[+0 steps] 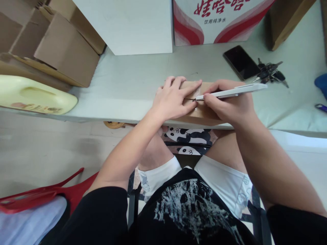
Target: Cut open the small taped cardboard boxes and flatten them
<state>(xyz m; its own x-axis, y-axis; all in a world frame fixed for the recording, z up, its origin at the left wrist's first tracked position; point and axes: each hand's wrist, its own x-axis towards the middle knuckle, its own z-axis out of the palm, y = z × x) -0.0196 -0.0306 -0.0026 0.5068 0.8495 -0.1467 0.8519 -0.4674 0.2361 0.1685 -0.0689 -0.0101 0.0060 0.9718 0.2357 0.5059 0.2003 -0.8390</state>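
Observation:
A small brown cardboard box (204,114) sealed with clear tape lies at the near edge of the pale table (133,88). My left hand (173,98) rests flat on its top, fingers stretched over the taped seam. My right hand (230,105) grips a white pen-shaped tool (240,90) like a pencil. The tool's tip touches a thin dark line on the box top, right beside my left thumb.
A black phone (241,62) and a bunch of keys (270,73) lie to the right. Behind stand a white box (133,23) and a red-and-white carton (217,20). Brown cartons (58,44) and a cream plastic container (33,97) sit left. A red chair (51,195) is low left.

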